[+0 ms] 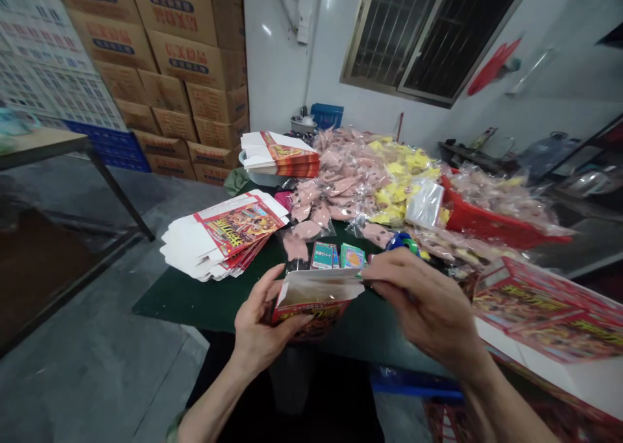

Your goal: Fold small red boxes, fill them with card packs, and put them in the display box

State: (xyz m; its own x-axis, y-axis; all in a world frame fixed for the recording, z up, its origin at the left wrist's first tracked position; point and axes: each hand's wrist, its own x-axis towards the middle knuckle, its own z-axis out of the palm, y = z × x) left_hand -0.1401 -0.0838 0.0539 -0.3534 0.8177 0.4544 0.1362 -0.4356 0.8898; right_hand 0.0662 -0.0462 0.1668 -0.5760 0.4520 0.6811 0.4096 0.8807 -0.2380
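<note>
My left hand [265, 323] is wrapped round a small red printed carton [316, 316], held tilted in front of me with its white top flaps standing open. At the carton's upper right edge, my right hand [418, 297] has its fingertips pinched together. A tiny bit of green shows at those fingertips, too small to name. Just beyond the carton lie two small stacks of cards, a teal one [324, 255] and a green one [353, 257]. Pink toys in clear bags [295, 245] lie beside them on the dark green tabletop [195, 303].
Flattened cartons [224, 232] are stacked at left, with another stack [280, 154] behind. Bagged pink toys and yellow toys [409, 167] heap up at the back. A red basket [467, 216] and finished-looking red boxes [549, 300] stand at right. Brown cardboard boxes [189, 60] line the wall.
</note>
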